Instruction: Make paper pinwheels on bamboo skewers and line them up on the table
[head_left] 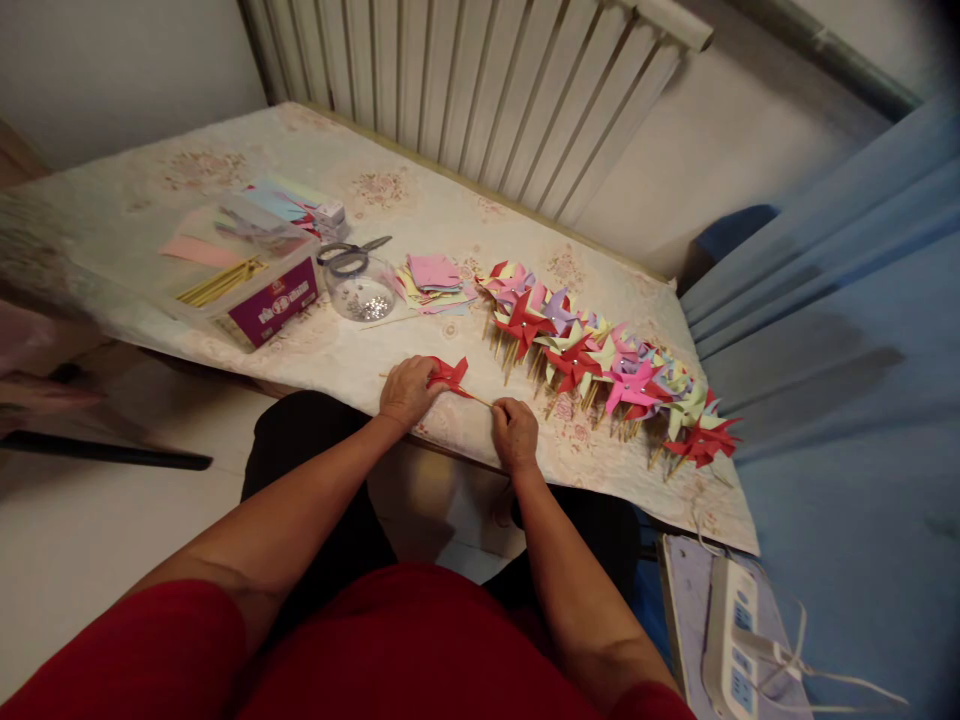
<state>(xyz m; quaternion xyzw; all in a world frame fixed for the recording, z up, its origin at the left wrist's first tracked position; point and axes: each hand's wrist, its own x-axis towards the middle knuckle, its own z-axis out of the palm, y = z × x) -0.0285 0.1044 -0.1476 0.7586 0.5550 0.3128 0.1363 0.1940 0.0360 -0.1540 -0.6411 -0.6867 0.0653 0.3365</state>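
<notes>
My left hand (407, 391) pinched the red pinwheel (450, 376), right hand (514, 432) gripped its stick (475, 397); purple box label (276, 303) at ten o'clock was unreadable.

A red paper pinwheel (450, 377) lies on a cream floral tablecloth (420, 215) beside red, pink, purple and yellow pinwheels (607, 365).
</notes>
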